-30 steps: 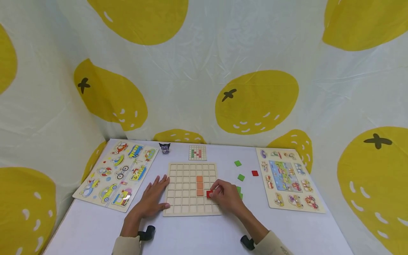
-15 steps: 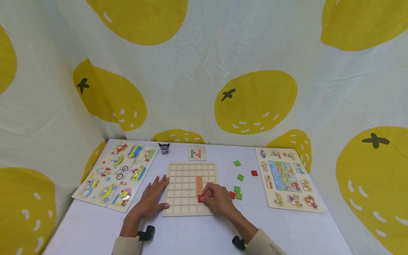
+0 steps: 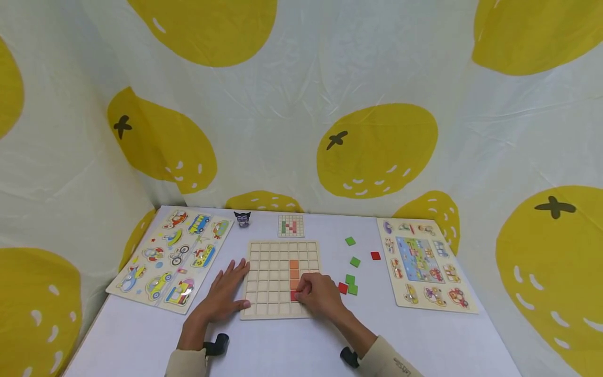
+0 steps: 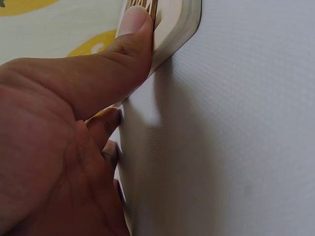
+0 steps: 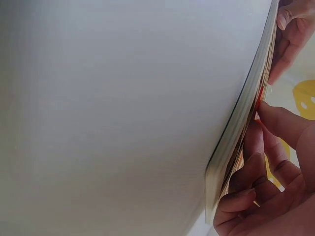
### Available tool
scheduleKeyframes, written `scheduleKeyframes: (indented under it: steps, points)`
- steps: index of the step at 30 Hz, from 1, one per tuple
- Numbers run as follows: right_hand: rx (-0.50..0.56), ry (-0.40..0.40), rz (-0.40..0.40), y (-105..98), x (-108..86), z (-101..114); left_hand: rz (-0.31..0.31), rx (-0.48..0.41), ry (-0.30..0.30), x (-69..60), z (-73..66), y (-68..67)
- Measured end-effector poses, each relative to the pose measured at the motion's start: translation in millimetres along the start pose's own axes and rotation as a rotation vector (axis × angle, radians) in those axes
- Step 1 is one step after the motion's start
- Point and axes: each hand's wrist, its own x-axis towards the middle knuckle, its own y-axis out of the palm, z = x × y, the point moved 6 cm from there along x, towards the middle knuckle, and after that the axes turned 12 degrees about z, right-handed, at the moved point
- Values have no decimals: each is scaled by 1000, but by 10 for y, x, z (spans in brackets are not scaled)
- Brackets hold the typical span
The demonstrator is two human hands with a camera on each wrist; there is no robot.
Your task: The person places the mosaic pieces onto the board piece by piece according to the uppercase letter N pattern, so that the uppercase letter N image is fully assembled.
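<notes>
A wooden grid board [image 3: 268,313] lies flat on the white table. One column of it holds several orange tiles [image 3: 294,274], and just below them sits a red tile [image 3: 294,296]. My right hand [image 3: 320,296] pinches that red tile between thumb and fingers at the grid's surface; part of the tile is hidden by the fingertips. In the right wrist view only a thin red edge of the tile [image 5: 259,98] shows by the thumb. My left hand [image 3: 225,293] rests with spread fingers at the board's left edge, its thumb [image 4: 134,22] touching the corner side.
Right of the board lie loose green tiles [image 3: 355,261] and two red ones, one being a red tile [image 3: 375,255]. A small pattern card [image 3: 290,226] and a dark figurine [image 3: 242,219] stand behind. Picture puzzles flank it: left puzzle [image 3: 162,251], right puzzle [image 3: 400,293].
My right hand has moved left with the red tile, from beside the orange column to the cell under it, and lowered slightly. The left hand has stayed put.
</notes>
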Motion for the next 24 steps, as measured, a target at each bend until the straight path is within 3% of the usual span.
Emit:
scheduleKeyframes:
  steps: [7, 14, 18, 24]
  points:
    - [32, -19, 13, -8, -16, -20, -10, 6, 7, -2, -3, 2]
    - [130, -33, 53, -138, -27, -127, -5, 10, 3, 5, -6, -2]
    - [158, -40, 25, -280, -63, -220, -1, 10, -8, 19, -8, 2]
    - [156, 13, -56, -512, -156, -433, -8, 13, 0, 15, 2, 14]
